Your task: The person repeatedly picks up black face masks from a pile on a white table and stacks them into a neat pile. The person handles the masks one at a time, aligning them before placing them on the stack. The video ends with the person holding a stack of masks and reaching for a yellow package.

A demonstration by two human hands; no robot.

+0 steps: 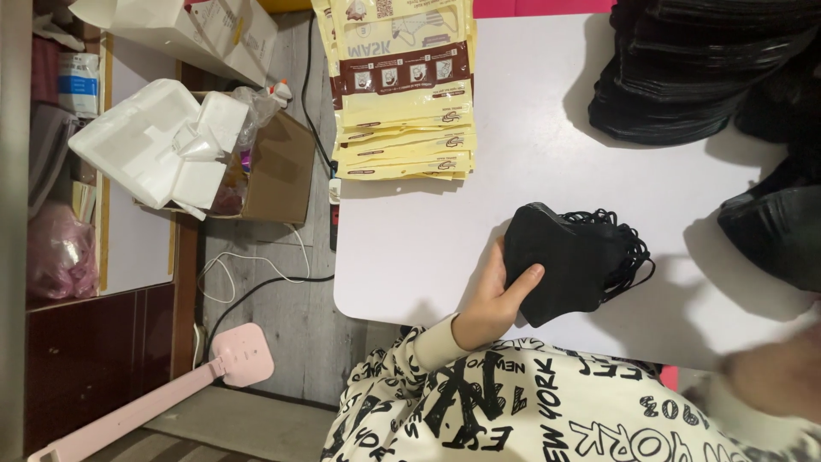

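My left hand (492,299) grips a small stack of black face masks (564,257) at its left end, thumb on top, just above the white table (428,239). The masks' black ear loops (629,248) hang out to the right. My right hand (774,376) is a blurred shape at the lower right, off the table's near edge and apart from the masks; nothing can be made out in it. My sleeves are white with black lettering.
A stack of yellow-and-brown flat mask packets (402,94) lies at the table's far left. Piles of black masks (693,68) fill the far right corner and right edge (774,231). On the floor to the left are a cardboard box with white foam (162,141), cables, and a pink long-handled tool (171,393).
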